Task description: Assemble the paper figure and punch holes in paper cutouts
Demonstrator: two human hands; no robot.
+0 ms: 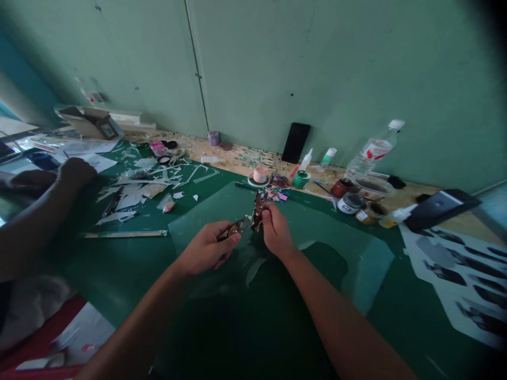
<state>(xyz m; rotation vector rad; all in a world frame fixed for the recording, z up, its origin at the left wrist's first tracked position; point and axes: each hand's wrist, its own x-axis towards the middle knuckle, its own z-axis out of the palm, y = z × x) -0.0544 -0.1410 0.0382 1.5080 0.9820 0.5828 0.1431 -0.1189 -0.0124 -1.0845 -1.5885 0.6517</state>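
My left hand [206, 252] is closed around the handles of a pair of metal nippers [236, 227], held above a green cutting mat [336, 253]. My right hand [276, 230] pinches a small dark reddish shiny piece [259, 203] that sits at the nippers' jaws. Both hands meet over the middle of the mat. A small heap of coloured chips [279, 194] lies just beyond my right hand.
Another person's arm [35, 216] rests on the table at left beside white scraps [134, 190]. Glue bottles [306, 160], small jars [350, 203], a water bottle [372, 153], a leaning phone [295, 142] and printed sheets [455, 269] stand behind and right.
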